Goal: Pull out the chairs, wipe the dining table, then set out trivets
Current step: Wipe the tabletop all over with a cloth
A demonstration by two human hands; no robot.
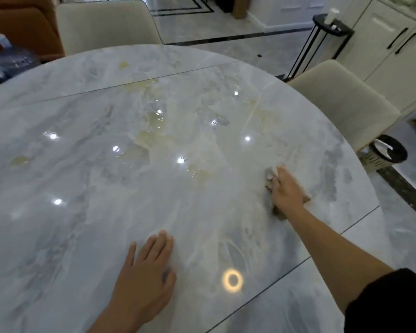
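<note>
A round grey marble dining table (87, 179) fills the view, glossy with light reflections. My right hand (286, 188) presses a beige cloth (270, 176) flat against the tabletop toward the right side; the cloth shows at my fingertips and under my palm. My left hand (147, 267) rests flat on the table near the front, fingers straight and spread. A cream chair (106, 25) stands at the far edge. A second cream chair (341, 99) stands at the right edge. No trivets are in view.
A black-rimmed waste bin (387, 152) sits on the floor beyond the right chair. A black side stand (332, 32) is against white cabinets (394, 44). An orange seat (22, 22) and a water jug (15, 58) are at far left.
</note>
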